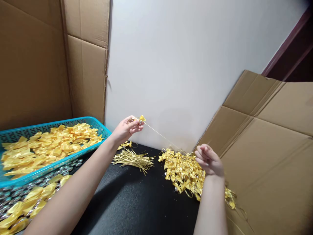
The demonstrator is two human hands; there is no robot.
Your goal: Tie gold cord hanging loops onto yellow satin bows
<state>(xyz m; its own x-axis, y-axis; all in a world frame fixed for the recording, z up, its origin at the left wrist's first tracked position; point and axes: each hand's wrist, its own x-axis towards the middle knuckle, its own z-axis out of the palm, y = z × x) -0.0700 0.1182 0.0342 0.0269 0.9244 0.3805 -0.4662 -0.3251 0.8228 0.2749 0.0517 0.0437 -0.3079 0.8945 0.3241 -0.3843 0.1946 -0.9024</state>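
My left hand (127,129) pinches a small yellow ribbon bow (142,117) between thumb and fingers, raised above the back of the black table. A thin gold cord (161,134) runs straight from the bow down to the right, towards my right hand (209,158). That hand is closed in a fist, and the cord's far end is lost against the pile behind it. Just left of and behind my right hand lies a heap of yellow bows (186,173) with cord loops and small shiny beads. Below my left hand is a bundle of cut gold cords (134,160).
A blue plastic basket (95,122) full of yellow ribbon pieces (53,147) stands at the left. Shiny beads (17,195) and more ribbon pieces lie before it. Cardboard sheets (269,147) border both sides, with a white wall (171,65) behind.
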